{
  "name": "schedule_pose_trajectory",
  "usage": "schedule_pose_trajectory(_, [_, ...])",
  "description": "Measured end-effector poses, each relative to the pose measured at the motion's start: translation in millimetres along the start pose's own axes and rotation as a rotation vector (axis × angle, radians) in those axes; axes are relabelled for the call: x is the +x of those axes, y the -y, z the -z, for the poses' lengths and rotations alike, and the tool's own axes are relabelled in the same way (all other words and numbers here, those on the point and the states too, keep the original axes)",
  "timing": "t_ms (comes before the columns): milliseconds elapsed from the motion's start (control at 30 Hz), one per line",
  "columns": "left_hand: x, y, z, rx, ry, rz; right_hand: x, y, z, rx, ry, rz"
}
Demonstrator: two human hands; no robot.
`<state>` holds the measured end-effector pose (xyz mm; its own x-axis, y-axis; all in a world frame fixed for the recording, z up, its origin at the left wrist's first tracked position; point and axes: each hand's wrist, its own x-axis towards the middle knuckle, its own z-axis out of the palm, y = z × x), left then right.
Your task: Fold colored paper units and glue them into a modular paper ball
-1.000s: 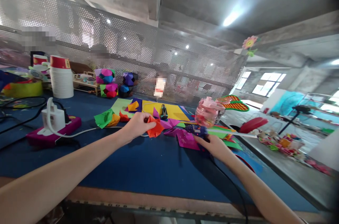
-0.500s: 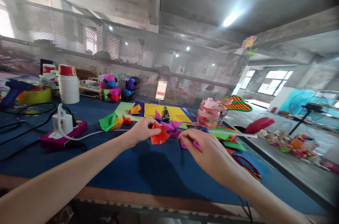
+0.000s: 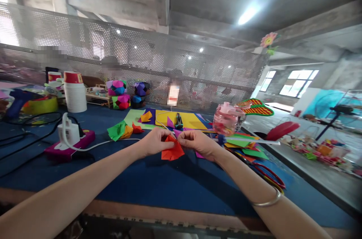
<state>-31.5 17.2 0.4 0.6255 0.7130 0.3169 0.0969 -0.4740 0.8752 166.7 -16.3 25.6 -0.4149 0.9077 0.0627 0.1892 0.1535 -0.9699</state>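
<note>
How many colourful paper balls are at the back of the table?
4 visible, two stacks: the pink-purple ball above the green-pink ball on the left; the purple-black ball above the blue-black ball on the right. More may be hidden behind.

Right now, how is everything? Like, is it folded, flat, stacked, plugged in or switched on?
Left hand: pinching the orange-red paper
Right hand: fingertips at the paper's edge, grip unclear
Orange-red paper: folded, held up
Yellow sheet: lying flat
Paper cups: stacked
Pink jar: lid on
White plug: plugged into the purple power strip
Ceiling light: on
</note>
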Motion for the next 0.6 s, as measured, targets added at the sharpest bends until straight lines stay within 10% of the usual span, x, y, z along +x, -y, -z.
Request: schedule_pose_trajectory(600, [0,5,-0.1,0.179,0.014,-0.011,-13,-1,-17,-0.923,-0.199,0.231])
